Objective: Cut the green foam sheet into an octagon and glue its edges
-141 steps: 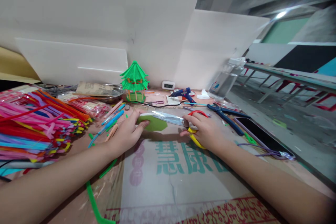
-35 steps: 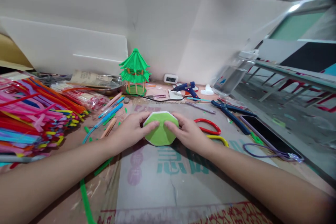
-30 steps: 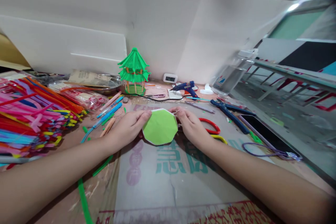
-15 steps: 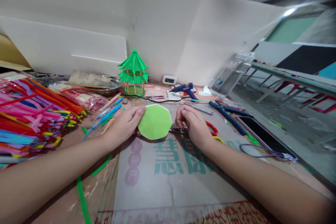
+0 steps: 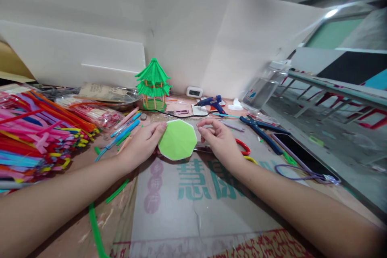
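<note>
My left hand grips the left edge of a green octagon of paper with a white rim, tilted up toward me above the cardboard. Just right of the octagon, my right hand hovers with its fingers loosely curled and its thumb and forefinger near each other; nothing shows between them. Scissors with red and yellow handles lie on the cardboard under and behind the right hand.
A heap of coloured pipe cleaners fills the left side. A green model pavilion, a blue glue gun, blue pliers, a dark tablet, a clear water bottle and white boards ring the cardboard mat.
I put down the scissors, took the green octagon in both hands and tilted it upright. In the last second my right hand let go; the left still holds it.
</note>
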A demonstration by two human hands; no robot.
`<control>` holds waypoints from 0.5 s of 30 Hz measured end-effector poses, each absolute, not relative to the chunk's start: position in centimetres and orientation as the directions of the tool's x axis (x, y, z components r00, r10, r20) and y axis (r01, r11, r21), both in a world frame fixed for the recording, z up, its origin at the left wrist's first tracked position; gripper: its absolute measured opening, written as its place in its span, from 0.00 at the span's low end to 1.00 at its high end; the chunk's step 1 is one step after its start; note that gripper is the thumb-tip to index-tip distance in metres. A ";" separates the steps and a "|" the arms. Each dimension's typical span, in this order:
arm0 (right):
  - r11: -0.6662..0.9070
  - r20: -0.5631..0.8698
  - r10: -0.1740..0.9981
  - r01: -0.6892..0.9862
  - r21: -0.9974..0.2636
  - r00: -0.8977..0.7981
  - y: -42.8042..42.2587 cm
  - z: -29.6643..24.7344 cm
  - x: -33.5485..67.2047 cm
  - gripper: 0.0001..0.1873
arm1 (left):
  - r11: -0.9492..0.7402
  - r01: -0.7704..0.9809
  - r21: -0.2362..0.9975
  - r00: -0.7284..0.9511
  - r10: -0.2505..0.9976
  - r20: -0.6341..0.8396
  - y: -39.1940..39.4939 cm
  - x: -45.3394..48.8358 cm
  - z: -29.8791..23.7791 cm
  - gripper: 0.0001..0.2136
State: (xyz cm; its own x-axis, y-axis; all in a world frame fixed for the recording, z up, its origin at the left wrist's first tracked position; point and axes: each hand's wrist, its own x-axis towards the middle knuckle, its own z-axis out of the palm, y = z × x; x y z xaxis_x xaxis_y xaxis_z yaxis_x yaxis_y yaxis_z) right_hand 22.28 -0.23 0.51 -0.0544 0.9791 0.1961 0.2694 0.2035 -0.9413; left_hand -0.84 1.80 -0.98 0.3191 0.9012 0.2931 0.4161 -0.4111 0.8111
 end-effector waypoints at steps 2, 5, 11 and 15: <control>0.203 0.197 0.979 0.289 -0.935 -0.050 -0.2 0.6 22.3 0.15 | -0.412 0.424 0.807 0.318 0.902 0.293 1.8 -0.9 -1.0 0.23; 0.297 0.300 0.953 0.333 -0.895 -0.045 -0.1 0.6 22.3 0.20 | -0.417 0.452 0.789 0.309 0.903 0.300 1.9 -1.0 -1.1 0.23; 0.354 0.352 0.935 0.077 -0.932 -0.043 0.2 0.2 22.2 0.13 | -0.427 0.472 0.771 0.316 0.899 0.304 1.8 -1.0 -1.0 0.23; 0.229 0.228 0.973 0.021 -0.973 -0.043 -0.1 0.1 22.4 0.07 | -0.435 0.448 0.781 0.332 0.892 0.307 1.7 -0.9 -0.8 0.22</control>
State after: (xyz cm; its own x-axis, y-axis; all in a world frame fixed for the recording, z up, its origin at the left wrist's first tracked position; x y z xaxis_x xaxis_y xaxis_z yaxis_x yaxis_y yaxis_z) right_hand 22.38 -0.05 0.14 -0.0435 0.9728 0.2277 0.0206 0.2288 -0.9733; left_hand -0.89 1.70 -0.79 0.3318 0.8921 0.3068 0.4481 -0.4352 0.7809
